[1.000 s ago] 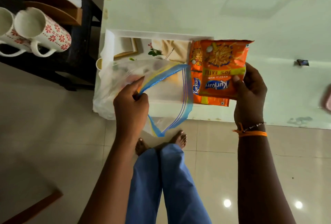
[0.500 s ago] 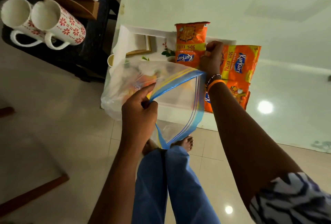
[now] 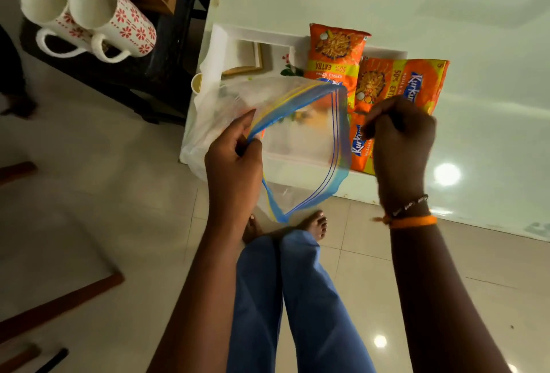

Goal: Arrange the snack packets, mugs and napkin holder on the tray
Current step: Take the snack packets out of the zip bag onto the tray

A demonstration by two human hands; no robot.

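Head: snack packets [image 3: 372,80] lie beyond right hand [image 3: 400,140].

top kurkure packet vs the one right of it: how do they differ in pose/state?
The far packet lies lengthwise away from the person, its lower end behind the zip bag. The right packet lies turned sideways, its near edge under the right hand. Both are orange, same brand, lying on the white tray.

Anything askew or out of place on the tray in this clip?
Yes. The far packet sticks out past the tray rim, and the packet beside it lies crosswise over the right edge. Both mugs are on the dark side table, not yet on the tray.
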